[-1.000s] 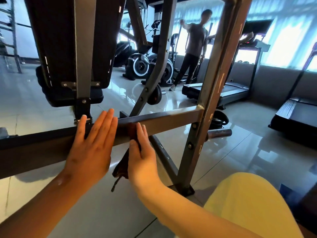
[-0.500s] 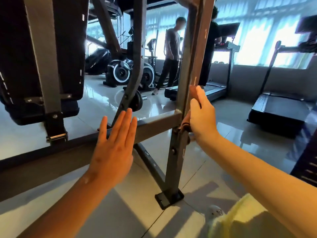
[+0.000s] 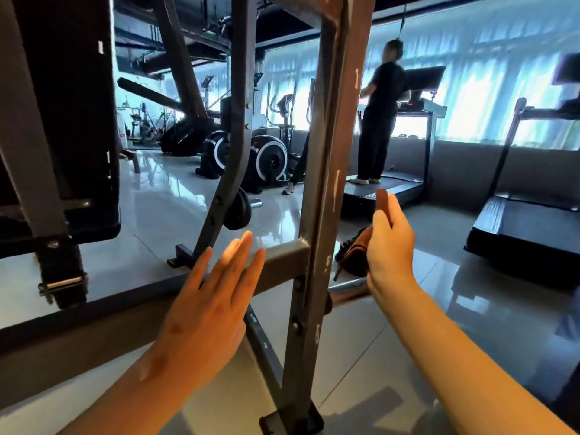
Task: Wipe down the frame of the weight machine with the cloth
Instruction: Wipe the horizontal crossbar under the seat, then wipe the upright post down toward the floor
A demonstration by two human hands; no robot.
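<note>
The weight machine's grey metal frame fills the view: a horizontal bar runs from the left into a scuffed upright post. My left hand lies flat with straight fingers on the horizontal bar, just left of the post. My right hand is to the right of the post, apart from it, and holds a dark brown cloth. The cloth bunches below the palm and a strip of it sticks up past the fingers.
A black padded seat back hangs at the upper left. A chrome peg juts right from the post. A person stands on a treadmill behind; another treadmill sits at right. Exercise bikes stand on the glossy tiled floor.
My right hand with the cloth slid rightward along the bar to the upright post, then came off it to the right. My left hand stayed flat on the bar.
</note>
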